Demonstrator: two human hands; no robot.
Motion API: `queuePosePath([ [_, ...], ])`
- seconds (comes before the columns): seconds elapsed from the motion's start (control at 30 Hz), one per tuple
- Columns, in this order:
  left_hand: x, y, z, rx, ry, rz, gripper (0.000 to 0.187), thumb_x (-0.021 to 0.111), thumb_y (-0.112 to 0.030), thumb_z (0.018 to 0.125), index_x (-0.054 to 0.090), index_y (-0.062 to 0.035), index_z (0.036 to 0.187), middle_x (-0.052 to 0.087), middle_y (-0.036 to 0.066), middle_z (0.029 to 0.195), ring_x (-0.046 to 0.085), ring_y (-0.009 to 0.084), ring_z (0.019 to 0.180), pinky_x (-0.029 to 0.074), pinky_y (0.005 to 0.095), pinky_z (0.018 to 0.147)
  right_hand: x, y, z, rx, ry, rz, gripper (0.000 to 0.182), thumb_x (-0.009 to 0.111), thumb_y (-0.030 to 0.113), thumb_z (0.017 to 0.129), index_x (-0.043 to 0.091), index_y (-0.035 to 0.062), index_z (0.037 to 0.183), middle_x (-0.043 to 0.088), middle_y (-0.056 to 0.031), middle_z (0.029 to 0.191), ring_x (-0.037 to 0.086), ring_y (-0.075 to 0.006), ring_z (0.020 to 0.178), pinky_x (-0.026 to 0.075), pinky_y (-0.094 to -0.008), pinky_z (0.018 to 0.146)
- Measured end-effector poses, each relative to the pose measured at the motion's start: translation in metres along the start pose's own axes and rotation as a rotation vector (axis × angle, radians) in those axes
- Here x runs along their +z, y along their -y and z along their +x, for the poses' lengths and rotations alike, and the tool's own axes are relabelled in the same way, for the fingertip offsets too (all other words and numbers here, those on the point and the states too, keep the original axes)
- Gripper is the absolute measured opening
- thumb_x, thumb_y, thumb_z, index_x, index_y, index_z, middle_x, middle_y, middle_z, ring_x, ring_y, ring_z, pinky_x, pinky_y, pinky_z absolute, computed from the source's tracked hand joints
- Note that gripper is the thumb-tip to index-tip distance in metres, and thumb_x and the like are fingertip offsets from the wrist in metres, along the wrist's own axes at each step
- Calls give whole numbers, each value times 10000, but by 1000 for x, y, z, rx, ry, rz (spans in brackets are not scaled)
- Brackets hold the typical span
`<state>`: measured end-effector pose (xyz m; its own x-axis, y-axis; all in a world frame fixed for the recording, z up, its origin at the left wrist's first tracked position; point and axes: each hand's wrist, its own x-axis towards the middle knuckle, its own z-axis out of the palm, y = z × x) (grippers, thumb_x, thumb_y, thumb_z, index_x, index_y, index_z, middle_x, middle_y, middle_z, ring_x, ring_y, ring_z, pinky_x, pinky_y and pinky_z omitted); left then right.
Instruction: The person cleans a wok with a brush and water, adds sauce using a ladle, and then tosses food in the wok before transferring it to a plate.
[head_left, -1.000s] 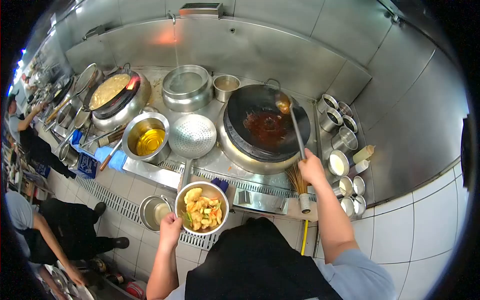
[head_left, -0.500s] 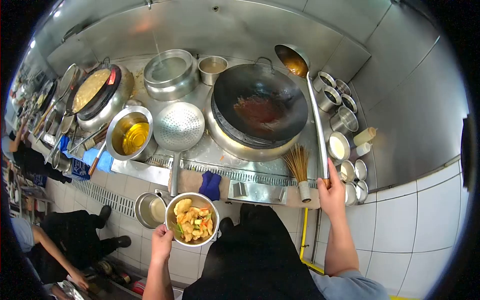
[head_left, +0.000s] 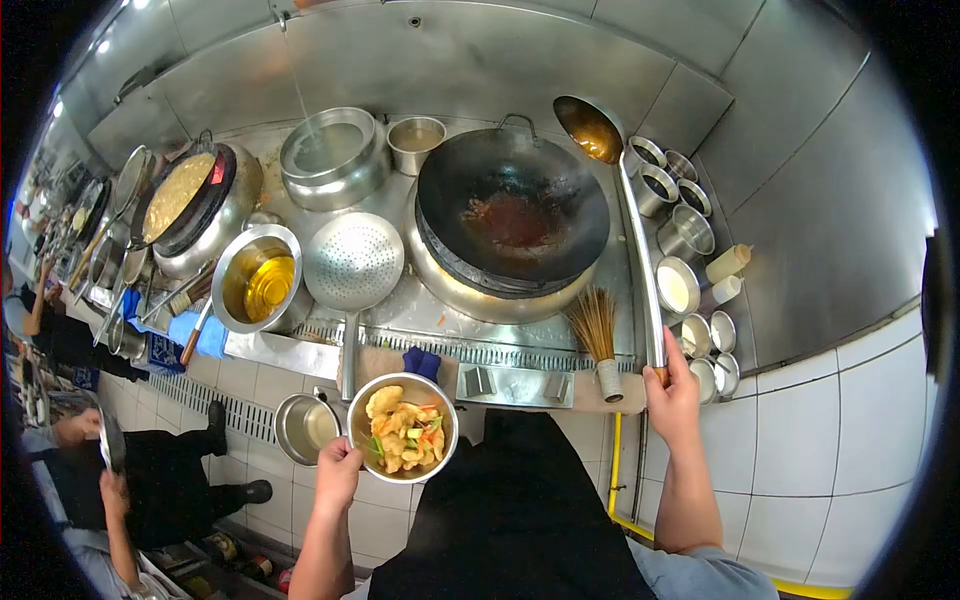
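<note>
My left hand (head_left: 338,475) grips the rim of a round metal bowl (head_left: 451,452) at its left side. Battered fried pieces (head_left: 405,428) with green and orange-red vegetable strips fill the bowl. In my right hand (head_left: 672,400) is the handle of a long ladle (head_left: 642,255); its head, at the far end, holds some brown liquid. Left of the ladle, a black wok (head_left: 460,190) sits on a burner with reddish-brown sauce in its bottom. A bamboo brush (head_left: 596,335) lies at the counter's front edge, near my right hand.
A perforated skimmer (head_left: 354,262) lies beside a pot of yellow oil (head_left: 228,285). Several seasoning containers (head_left: 686,235) line the right side. Below the counter is another metal pot (head_left: 296,430). A co-worker (head_left: 140,480) stands at the lower left.
My left hand has carried the bowl rightward and slightly up, nearer the counter edge. The ladle stays in my right hand. The co-worker has raised a metal dish or lid.
</note>
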<state>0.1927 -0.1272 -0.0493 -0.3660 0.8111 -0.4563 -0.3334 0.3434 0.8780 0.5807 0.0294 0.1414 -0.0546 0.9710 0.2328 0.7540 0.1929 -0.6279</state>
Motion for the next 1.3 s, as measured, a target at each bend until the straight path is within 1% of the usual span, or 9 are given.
queuePosePath([
  [0.5,122,11,22,-13,321,168,112,576,-84,790,558,-12,707,554,17,607,511,85,553,403,248,503,-1,-9,7,69,38,-40,590,557,-14,821,376,40,1379,433,36,654,376,-37,555,346,-200,518],
  [0.67,170,20,36,124,324,316,149,590,-106,798,566,13,711,582,63,605,536,128,544,430,290,515,-4,-27,17,52,52,-41,590,559,-7,819,377,39,1378,425,35,642,374,-41,558,347,-201,524],
  [0.77,189,36,46,72,288,291,155,587,-106,800,566,22,714,585,81,603,538,134,547,436,301,524,-7,-46,22,77,87,-54,590,561,-5,815,380,37,1376,447,31,670,378,-44,568,352,-202,532],
  [0.83,195,52,51,42,270,285,170,597,-128,794,568,23,723,591,92,614,547,150,556,441,312,537,-6,-64,29,109,80,-35,584,605,49,782,436,60,1341,520,-99,619,487,-146,534,440,-296,549],
  [0.9,195,63,55,93,224,473,197,606,-161,790,570,25,734,602,107,638,558,171,570,449,319,556,-11,-68,40,108,104,-58,579,607,64,781,441,62,1335,504,-105,602,487,-167,526,439,-300,552],
  [0.97,196,57,51,37,195,480,216,615,-184,786,576,26,753,609,115,658,573,186,587,458,327,570,-15,-79,49,70,126,-43,574,606,79,781,443,64,1331,501,-107,597,487,-195,516,437,-299,556],
  [1.0,194,58,51,-18,185,436,210,613,-178,789,578,27,754,605,114,652,577,182,588,460,323,571,-19,-81,53,160,189,-23,562,587,20,797,432,31,1337,497,-25,706,424,-78,593,395,-229,567],
  [1.23,188,54,48,-229,192,305,258,580,-206,852,552,46,900,614,102,738,617,157,638,503,275,590,-32,-118,92,178,318,-8,560,579,45,807,421,27,1344,487,-20,685,421,-79,588,393,-233,565],
  [1.3,195,35,38,-343,70,-6,340,536,-290,904,531,47,950,618,113,743,633,179,662,525,285,593,-31,-131,102,162,345,18,574,580,41,803,414,38,1353,464,-20,660,422,-81,585,392,-232,566],
])
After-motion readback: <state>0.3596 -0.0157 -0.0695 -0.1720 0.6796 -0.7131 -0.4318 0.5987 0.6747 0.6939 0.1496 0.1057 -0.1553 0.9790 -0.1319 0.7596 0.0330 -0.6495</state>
